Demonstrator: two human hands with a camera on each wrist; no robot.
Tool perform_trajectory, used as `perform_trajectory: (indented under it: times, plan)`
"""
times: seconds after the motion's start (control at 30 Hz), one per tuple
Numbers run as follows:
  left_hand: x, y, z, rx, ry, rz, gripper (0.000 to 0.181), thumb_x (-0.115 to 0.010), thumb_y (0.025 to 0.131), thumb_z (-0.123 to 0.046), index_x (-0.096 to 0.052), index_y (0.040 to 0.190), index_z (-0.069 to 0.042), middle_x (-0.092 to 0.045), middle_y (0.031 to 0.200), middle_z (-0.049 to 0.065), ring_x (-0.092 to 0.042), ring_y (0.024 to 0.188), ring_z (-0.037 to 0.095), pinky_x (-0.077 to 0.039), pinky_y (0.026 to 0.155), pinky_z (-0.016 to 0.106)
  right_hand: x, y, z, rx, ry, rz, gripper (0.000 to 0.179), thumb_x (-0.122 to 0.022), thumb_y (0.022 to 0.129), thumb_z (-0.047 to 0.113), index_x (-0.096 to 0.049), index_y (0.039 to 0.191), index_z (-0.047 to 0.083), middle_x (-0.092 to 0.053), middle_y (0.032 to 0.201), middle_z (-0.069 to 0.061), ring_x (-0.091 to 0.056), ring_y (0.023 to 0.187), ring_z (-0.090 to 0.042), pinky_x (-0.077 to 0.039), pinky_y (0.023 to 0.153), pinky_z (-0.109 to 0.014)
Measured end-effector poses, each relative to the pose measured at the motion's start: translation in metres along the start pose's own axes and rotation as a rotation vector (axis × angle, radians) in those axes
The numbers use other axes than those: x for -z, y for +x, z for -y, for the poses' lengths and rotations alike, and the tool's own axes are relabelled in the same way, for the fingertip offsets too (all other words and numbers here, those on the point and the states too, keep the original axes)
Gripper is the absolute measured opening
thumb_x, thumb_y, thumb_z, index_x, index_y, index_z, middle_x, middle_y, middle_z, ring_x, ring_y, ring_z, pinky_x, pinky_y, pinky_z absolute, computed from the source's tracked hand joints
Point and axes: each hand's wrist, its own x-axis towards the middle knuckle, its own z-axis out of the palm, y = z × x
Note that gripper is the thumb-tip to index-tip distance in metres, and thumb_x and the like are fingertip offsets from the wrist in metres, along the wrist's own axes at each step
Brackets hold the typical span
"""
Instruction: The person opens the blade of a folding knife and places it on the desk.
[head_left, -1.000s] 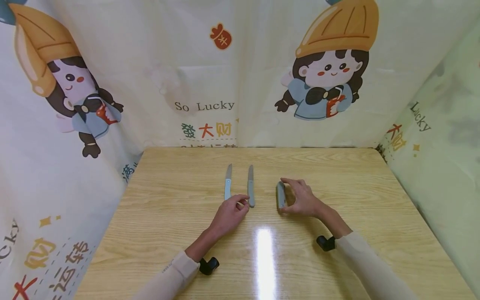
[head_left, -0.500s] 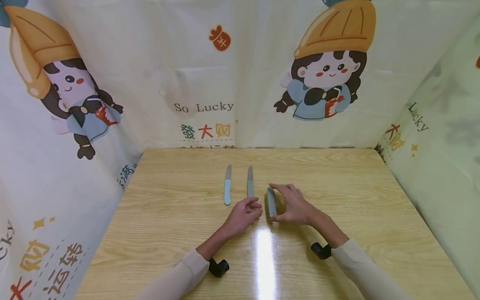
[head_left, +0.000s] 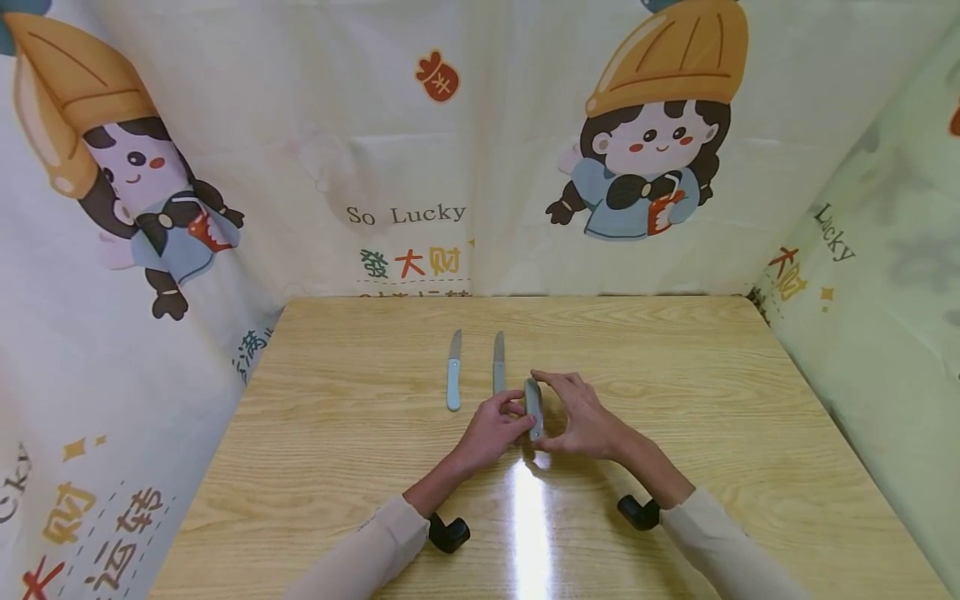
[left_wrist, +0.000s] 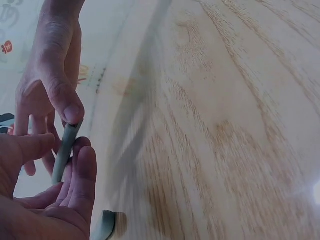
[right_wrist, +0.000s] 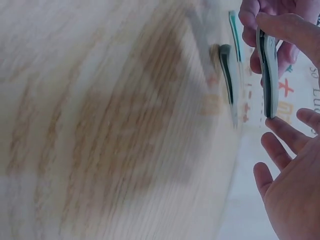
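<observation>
A folded grey-green pocket knife is held above the table between both hands. My right hand grips it by its two ends, thumb at the near end and a fingertip at the far end. From the left, my left hand pinches its side with thumb and fingers. In the right wrist view the closed knife shows a dark slot along its edge. An unfolded grey knife lies just beyond my left hand, its handle end hidden by the fingers. Left of it lies an unfolded light blue knife.
The wooden table carries both unfolded knives, blades pointing away. A printed cloth hangs behind it and along both sides. Black wrist cameras sit at both cuffs. A bright light reflection crosses the near middle.
My right hand has brought the folded pocket knife leftward and toward me. My left hand has moved right, off the unfolded knives, and now pinches the folded one.
</observation>
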Motion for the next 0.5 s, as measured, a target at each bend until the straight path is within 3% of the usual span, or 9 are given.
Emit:
perform_trajectory:
  times: [0.27,0.4,0.5]
  plan:
    - [0.0018,0.0004,0.0004,0.005,-0.04,-0.013,0.047,-0.071,0.094,-0.003,-0.053,0.136,0.01,-0.066,0.092,0.011,-0.067,0.073,0.014,-0.057,0.067,0.036,-0.0004,-0.0025,0.0054,-0.002,0.041,0.01,0.102,-0.092,0.076,0.034,-0.033,0.158,0.017,-0.041,0.15,-0.009,-0.035,0.132,-0.031,-0.033,0.102,-0.063]
    - [0.0035,-0.0006,0.0006,0.008,-0.056,-0.018,0.047,-0.071,0.093,-0.001,-0.054,0.136,0.009,-0.067,0.091,0.011,-0.066,0.069,0.013,-0.058,0.066,0.035,-0.0008,-0.0028,0.0037,-0.069,0.198,0.011,0.097,-0.086,0.084,0.035,-0.029,0.16,0.014,-0.037,0.154,-0.013,-0.034,0.135,-0.036,-0.035,0.103,-0.064]
    - [0.005,-0.0017,-0.0001,0.015,-0.068,-0.016,0.047,-0.071,0.093,-0.001,-0.055,0.137,0.008,-0.068,0.092,0.012,-0.066,0.069,0.015,-0.058,0.066,0.038,-0.0019,-0.002,0.0009,-0.127,0.376,-0.006,0.079,-0.073,0.097,0.03,-0.03,0.159,0.007,-0.041,0.153,-0.014,-0.04,0.135,-0.038,-0.034,0.106,-0.061]
